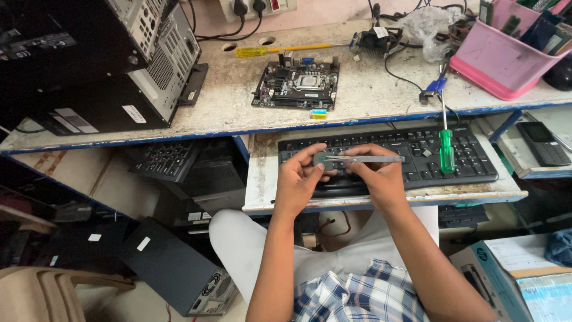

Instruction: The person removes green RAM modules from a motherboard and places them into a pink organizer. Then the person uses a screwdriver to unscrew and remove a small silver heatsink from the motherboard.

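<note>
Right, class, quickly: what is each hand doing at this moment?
Left hand: fingers closed on a small flat grey module, held above the keyboard.
Right hand: fingers closed on thin metal tweezers, laid across the module.

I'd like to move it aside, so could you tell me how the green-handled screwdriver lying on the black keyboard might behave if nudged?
The green-handled screwdriver looks stiff. Its rounded handle may roll, though the black keyboard keys could check it. It probably lifts easily.

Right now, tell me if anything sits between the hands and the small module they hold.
Nothing visible does. The left hand grips the module directly at its left end, and the right hand holds tweezers lying across it, over the keyboard.
</note>
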